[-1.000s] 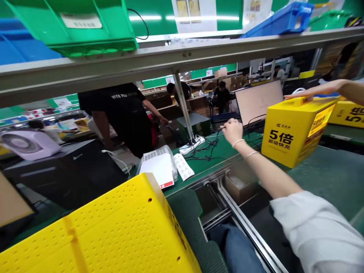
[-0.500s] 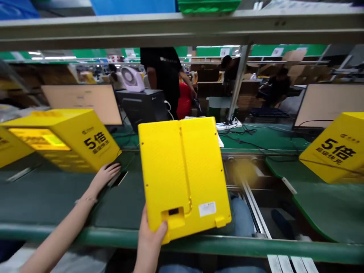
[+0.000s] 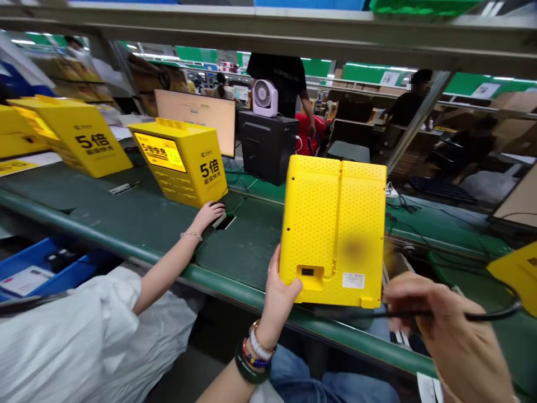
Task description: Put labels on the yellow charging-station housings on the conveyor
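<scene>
over the green belt point(image 3: 251, 246), left hand point(image 3: 279, 288) grips yellow cabinet point(image 3: 333, 229), right hand point(image 3: 444, 330) pinches black cable point(image 3: 482, 317).

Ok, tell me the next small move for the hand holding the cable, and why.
Probably bring the cable in the right hand leftward and up to the small black socket low on the yellow unit's back. The left hand steadies the unit with the socket exposed, and the cable is not yet plugged in.
</scene>
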Available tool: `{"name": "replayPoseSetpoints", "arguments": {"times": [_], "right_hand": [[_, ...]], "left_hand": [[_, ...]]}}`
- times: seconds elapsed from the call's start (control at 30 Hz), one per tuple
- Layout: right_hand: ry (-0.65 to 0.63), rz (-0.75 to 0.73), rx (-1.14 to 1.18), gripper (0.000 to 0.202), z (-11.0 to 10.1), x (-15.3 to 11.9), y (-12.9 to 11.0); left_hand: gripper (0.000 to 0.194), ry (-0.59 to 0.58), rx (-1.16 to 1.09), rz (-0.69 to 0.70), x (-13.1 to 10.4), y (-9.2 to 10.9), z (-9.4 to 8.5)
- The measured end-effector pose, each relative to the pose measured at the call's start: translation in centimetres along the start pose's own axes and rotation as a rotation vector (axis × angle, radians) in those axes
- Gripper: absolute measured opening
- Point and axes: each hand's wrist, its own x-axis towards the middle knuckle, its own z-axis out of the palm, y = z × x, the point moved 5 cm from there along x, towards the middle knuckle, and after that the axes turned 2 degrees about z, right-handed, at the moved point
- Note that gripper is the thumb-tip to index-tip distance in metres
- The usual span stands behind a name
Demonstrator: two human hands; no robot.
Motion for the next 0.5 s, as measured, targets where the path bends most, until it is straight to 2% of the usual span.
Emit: {"name": "replayPoseSetpoints", "arguments": {"times": [0.1, 0.2, 0.27, 0.4, 0.5], "right_hand": [[-0.084, -0.132, -0.069, 0.024, 4.2, 1.2, 0.0], [-0.151, -0.347, -0.333, 0.011, 8.0, 0.8, 0.7], [-0.168, -0.438, -0.520, 0.011, 9.9, 0.0, 1.7], [-0.137, -0.579, -0.912, 0.020, 11.9, -0.8, 4.0], [-0.199, -0.616, -0.942, 0.022, 12.3, -0.6, 5.0]], "left_hand": [[0.086, 0.016, 0.026, 0.024, 0.2, -0.4, -0.1], [0.086, 0.026, 0.035, 0.036, 0.3, -0.6, 0.0], [0.087, 0.021, 0.051, 0.042, 0.2, -0.6, 0.1], [0.086, 0.005, 0.083, 0.046, 0.1, 0.0, 0.2], [0.085, -0.002, 0.110, 0.038, 0.1, 0.4, 0.2]]}}
